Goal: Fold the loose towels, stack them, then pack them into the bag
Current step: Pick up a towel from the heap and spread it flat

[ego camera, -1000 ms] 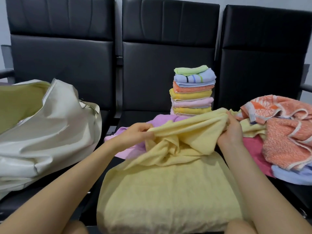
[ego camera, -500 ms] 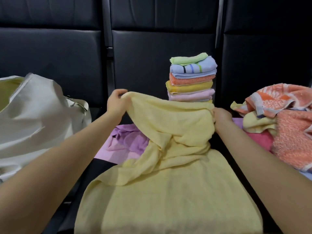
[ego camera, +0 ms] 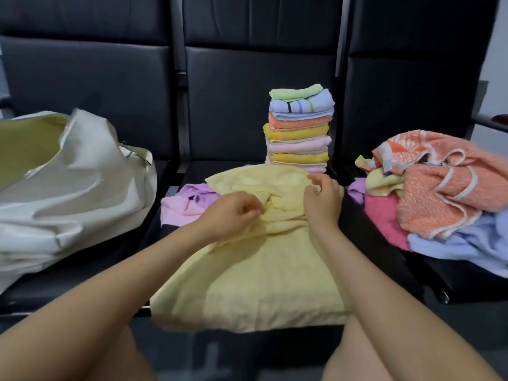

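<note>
1. Your left hand (ego camera: 231, 213) rests on the one yellow towel (ego camera: 247, 276) on the middle seat (ego camera: 384, 259), fingers curled at its bunched folds; actual pinch cannot be told.
2. Your right hand (ego camera: 321, 200) rests likewise.
3. One stack (ego camera: 299, 130) holds seven folded towels or more.
4. One bag (ego camera: 71, 182) lies open, left.
5. One loose pile (ego camera: 439, 193) lies right.

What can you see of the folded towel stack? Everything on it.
The folded towel stack stands upright on the middle black seat, before the backrest, beyond the yellow towel. Top down: light green, blue striped, orange, yellow, pink, yellow, pink; terry-like cloth. It leans slightly, edges uneven. Neither hand touches it.
</note>
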Demonstrator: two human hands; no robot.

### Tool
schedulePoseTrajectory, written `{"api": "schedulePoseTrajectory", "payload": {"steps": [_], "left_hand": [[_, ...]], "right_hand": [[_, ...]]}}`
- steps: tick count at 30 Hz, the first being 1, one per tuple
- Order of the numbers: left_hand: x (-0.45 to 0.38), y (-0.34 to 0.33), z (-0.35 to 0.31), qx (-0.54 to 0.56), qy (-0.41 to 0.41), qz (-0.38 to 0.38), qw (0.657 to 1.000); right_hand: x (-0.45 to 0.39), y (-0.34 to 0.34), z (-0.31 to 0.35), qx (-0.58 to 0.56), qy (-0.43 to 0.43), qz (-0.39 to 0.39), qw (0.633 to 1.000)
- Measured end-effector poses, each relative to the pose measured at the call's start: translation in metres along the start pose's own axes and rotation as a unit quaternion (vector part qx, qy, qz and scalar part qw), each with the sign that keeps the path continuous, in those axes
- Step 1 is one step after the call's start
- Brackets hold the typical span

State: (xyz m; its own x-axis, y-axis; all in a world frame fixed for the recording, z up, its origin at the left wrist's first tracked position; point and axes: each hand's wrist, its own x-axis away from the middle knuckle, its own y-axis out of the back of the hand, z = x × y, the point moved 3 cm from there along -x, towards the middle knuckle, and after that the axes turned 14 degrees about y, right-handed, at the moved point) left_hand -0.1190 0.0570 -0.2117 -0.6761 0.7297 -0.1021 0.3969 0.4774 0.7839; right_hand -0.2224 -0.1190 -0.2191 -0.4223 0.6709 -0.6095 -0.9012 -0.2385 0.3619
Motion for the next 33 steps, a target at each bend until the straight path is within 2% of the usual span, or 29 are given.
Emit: {"api": "schedulePoseTrajectory", "payload": {"steps": [2, 4, 8, 10, 13, 15, 17, 19, 21, 23, 25, 27, 28, 30, 31, 33], "left_hand": [[0.017, -0.001, -0.004, -0.072, -0.010, 0.027, 0.997], [0.035, 0.001, -0.005, -0.098, -0.020, 0.028, 0.995], [0.068, 0.002, 0.001, -0.134, -0.037, 0.082, 0.987], [0.080, 0.001, 0.006, -0.194, -0.042, 0.123, 0.972], [0.090, -0.006, 0.019, -0.342, -0.056, 0.133, 0.929], [0.091, -0.007, 0.024, -0.354, -0.058, 0.119, 0.926], [0.092, -0.006, 0.026, -0.320, -0.067, 0.129, 0.936], [0.093, -0.001, 0.025, -0.292, -0.073, 0.136, 0.944], [0.090, 0.007, 0.025, -0.263, -0.070, 0.126, 0.954], [0.084, 0.019, 0.022, -0.232, -0.066, 0.099, 0.965], [0.074, 0.031, 0.017, -0.190, -0.058, 0.057, 0.978], [0.063, 0.038, 0.012, -0.169, -0.036, -0.018, 0.985], [0.059, 0.040, 0.010, -0.180, -0.020, -0.069, 0.981], [0.049, 0.037, 0.009, -0.216, 0.015, -0.141, 0.966], [0.044, 0.032, 0.011, -0.233, 0.022, -0.152, 0.960], [0.037, 0.027, 0.014, -0.226, 0.021, -0.153, 0.962]], "right_hand": [[0.007, 0.008, 0.012, -0.039, 0.012, 0.036, 0.999], [0.015, 0.017, 0.020, -0.076, 0.024, 0.086, 0.993], [0.041, 0.036, 0.027, -0.066, 0.062, 0.243, 0.966], [0.052, 0.043, 0.027, -0.012, 0.075, 0.360, 0.930], [0.075, 0.049, 0.022, 0.076, 0.074, 0.537, 0.837], [0.086, 0.051, 0.021, 0.170, 0.136, 0.582, 0.783], [0.092, 0.050, 0.027, 0.223, 0.216, 0.561, 0.768], [0.092, 0.049, 0.030, 0.207, 0.239, 0.550, 0.773], [0.089, 0.049, 0.031, 0.150, 0.194, 0.558, 0.793], [0.080, 0.050, 0.034, 0.096, 0.148, 0.532, 0.828], [0.066, 0.048, 0.035, 0.085, 0.136, 0.472, 0.867], [0.055, 0.041, 0.035, 0.118, 0.147, 0.406, 0.894], [0.051, 0.036, 0.035, 0.156, 0.157, 0.380, 0.898], [0.048, 0.025, 0.040, 0.258, 0.200, 0.337, 0.883], [0.048, 0.020, 0.044, 0.289, 0.222, 0.315, 0.876], [0.049, 0.013, 0.053, 0.263, 0.231, 0.301, 0.887]]}}
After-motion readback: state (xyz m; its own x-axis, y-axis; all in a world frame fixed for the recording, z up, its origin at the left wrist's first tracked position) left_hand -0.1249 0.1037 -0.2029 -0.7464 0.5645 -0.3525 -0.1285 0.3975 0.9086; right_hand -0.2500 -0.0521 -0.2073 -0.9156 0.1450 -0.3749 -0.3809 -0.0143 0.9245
